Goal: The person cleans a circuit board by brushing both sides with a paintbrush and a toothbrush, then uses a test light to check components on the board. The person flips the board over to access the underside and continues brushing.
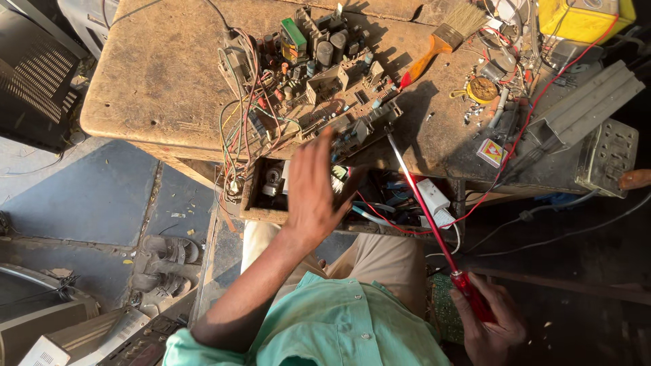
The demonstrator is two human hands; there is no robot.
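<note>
A brown circuit board (319, 81) crowded with capacitors, coils and coloured wires lies on a worn wooden bench (156, 74). My left hand (313, 190) hangs in front of the board's near edge, fingers apart, holding nothing, over an open wooden drawer (261, 196). My right hand (489, 320) grips the red handle of a long screwdriver (424, 203), low by my knee. Its thin shaft slants up and left, and the tip reaches the board's near right corner.
A paintbrush (441, 41) with an orange handle, a small round tin (483, 88), a matchbox (491, 152), a grey metal casing (583, 108) and a yellow box (583, 17) sit on the bench's right. Red wires trail down. Sandals (166, 261) lie on the floor at left.
</note>
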